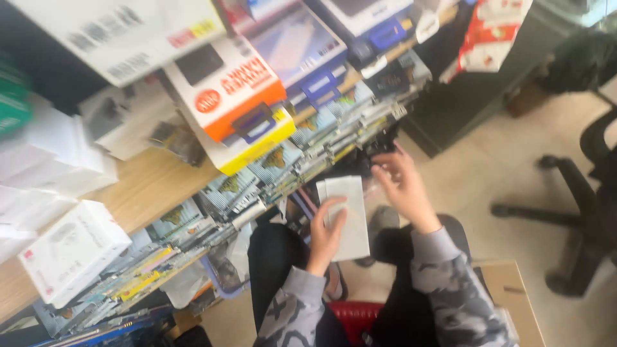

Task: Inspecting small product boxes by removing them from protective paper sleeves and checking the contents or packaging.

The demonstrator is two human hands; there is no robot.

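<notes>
My left hand grips a flat white packet, held upright over my lap with my thumb across its front. My right hand hovers just right of the packet's top edge, fingers spread and empty, close to a dark object at the end of the shelf. Both arms wear grey camouflage sleeves. My knees in black trousers show below the packet.
A wooden shelf runs along the left, its front edge lined with several small packets. White and orange boxes are stacked above. A white box lies lower left. An office chair base stands right; a cardboard box sits beside me.
</notes>
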